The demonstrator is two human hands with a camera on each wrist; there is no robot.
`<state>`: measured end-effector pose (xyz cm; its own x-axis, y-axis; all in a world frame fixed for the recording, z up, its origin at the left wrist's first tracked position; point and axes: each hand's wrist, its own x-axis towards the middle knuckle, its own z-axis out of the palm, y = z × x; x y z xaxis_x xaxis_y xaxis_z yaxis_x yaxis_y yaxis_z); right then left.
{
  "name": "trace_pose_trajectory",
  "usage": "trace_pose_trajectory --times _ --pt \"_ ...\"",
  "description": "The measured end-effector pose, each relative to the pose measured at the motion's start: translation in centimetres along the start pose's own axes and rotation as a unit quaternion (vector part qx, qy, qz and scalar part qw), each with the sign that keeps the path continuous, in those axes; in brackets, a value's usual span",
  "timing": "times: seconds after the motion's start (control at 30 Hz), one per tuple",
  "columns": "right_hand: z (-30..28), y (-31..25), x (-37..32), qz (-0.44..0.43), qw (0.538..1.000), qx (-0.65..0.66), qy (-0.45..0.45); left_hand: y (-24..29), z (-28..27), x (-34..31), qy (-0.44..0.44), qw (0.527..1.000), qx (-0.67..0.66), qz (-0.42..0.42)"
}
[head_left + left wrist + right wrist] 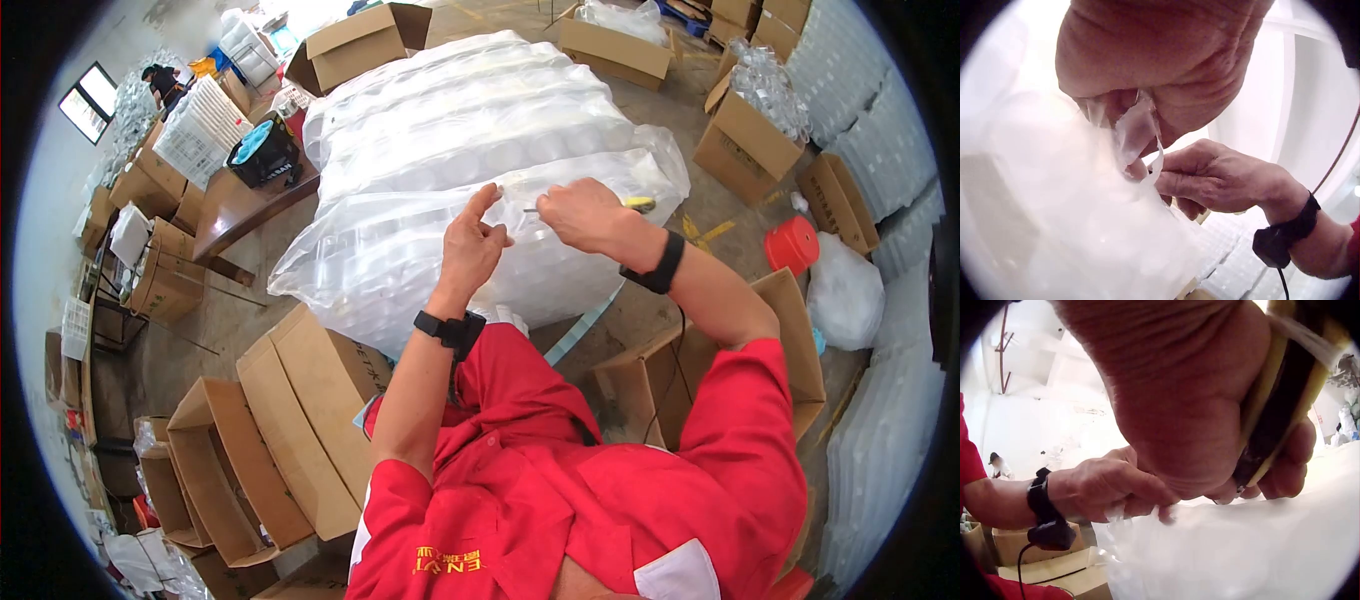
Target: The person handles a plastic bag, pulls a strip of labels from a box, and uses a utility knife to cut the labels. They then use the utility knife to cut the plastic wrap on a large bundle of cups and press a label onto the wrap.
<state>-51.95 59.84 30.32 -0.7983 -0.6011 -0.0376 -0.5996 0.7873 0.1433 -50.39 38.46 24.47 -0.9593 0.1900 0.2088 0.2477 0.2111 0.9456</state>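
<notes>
A large pack of rows of clear containers, wrapped in clear plastic film (400,225), lies in front of the person. The left hand (472,250) pinches a torn flap of the film (1137,128) near the pack's front top edge. Close beside it, the right hand (580,215) grips a tool with a yellow-and-black handle (1282,394). A thin tip sticks out of that fist toward the left hand in the head view. In the right wrist view, the tool's lower end is down by the film, partly hidden by the fingers.
Cardboard boxes stand at the lower left (310,420) and beside the right arm (790,310). A wooden table (235,215) with a black bag (265,155) is on the left. To the right are a red bucket (791,245) and stacked wrapped packs (880,130).
</notes>
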Motion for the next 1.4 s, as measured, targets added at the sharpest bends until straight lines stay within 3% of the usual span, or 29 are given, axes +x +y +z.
trace_pose_trajectory --times 0.13,0.47,0.57,0.73,1.0,1.17,1.23,1.27,1.33,1.4 --pt "-0.2 0.5 -3.4 0.025 0.997 0.053 0.053 0.5 0.1 0.2 -0.003 0.999 -0.032 -0.013" --pt "6.7 3.0 -8.1 0.096 0.965 0.134 0.205 2.1 0.7 3.4 -0.028 0.999 -0.022 0.026" --pt "7.4 3.5 -9.0 0.127 0.952 0.163 0.224 2.7 2.4 3.6 -0.126 0.992 -0.018 -0.02" --pt "7.9 4.6 -11.7 0.164 0.889 0.29 0.314 2.7 6.1 3.4 -0.179 0.982 0.054 -0.029" --pt "8.3 7.2 -15.0 0.219 0.856 0.363 0.298 5.8 8.2 4.1 -0.221 0.971 0.008 -0.093" --pt "8.4 7.0 -14.8 0.216 0.842 0.399 0.292 7.4 10.9 3.0 -0.279 0.936 -0.125 -0.173" --pt "7.1 6.3 -15.0 0.276 0.659 0.668 0.206 8.8 11.6 2.0 -0.321 0.911 -0.191 -0.176" --pt "7.5 6.4 -14.9 0.277 0.658 0.671 0.202 9.6 11.5 1.5 -0.319 0.911 -0.191 -0.18" --pt "8.5 6.9 -14.8 0.267 0.583 0.727 0.245 10.4 11.3 0.9 -0.315 0.904 -0.216 -0.192" --pt "9.2 7.2 -15.0 0.28 0.573 0.727 0.255 10.3 11.3 0.4 -0.3 0.904 -0.232 -0.197"
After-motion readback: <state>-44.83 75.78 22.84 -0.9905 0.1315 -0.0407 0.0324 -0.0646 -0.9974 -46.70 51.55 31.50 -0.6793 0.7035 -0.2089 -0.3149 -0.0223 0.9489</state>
